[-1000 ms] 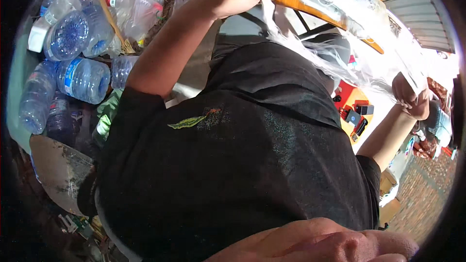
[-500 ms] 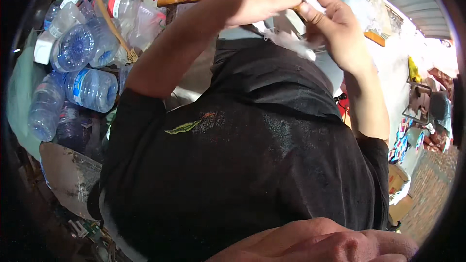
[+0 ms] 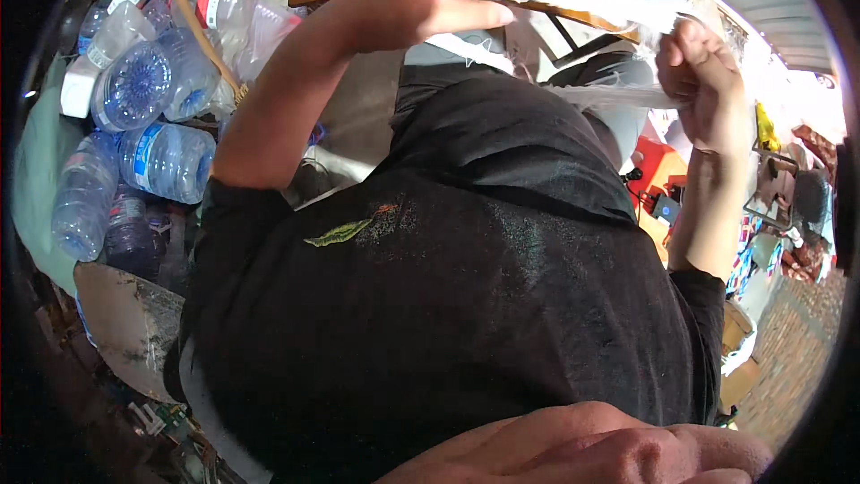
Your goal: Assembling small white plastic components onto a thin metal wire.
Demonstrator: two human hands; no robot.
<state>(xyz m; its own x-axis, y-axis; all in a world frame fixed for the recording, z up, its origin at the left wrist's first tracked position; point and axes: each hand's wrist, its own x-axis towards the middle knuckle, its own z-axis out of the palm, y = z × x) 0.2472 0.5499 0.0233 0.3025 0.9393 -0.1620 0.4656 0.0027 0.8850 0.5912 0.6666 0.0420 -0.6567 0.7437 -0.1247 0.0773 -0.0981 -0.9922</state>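
White strip (image 3: 600, 3) bars way along top; open room over black shirt (image 3: 466, 296); bottles (image 3: 134, 87) crowd left side.

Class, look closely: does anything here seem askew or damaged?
The white stringy material between the left hand and right hand looks frayed, with loose strands trailing. At the picture's left, clear plastic bottles lie jumbled at differing angles.

Left hand (image 3: 423, 0) has a bunch of white strands (image 3: 593, 2), right hand (image 3: 708, 81) is gripping them further along, so they're stretched nearly straight between the two. Black shirt (image 3: 448, 305) fills the middle, heap of clear bottles (image 3: 170, 161) off left, brick paving (image 3: 772, 376) over right.
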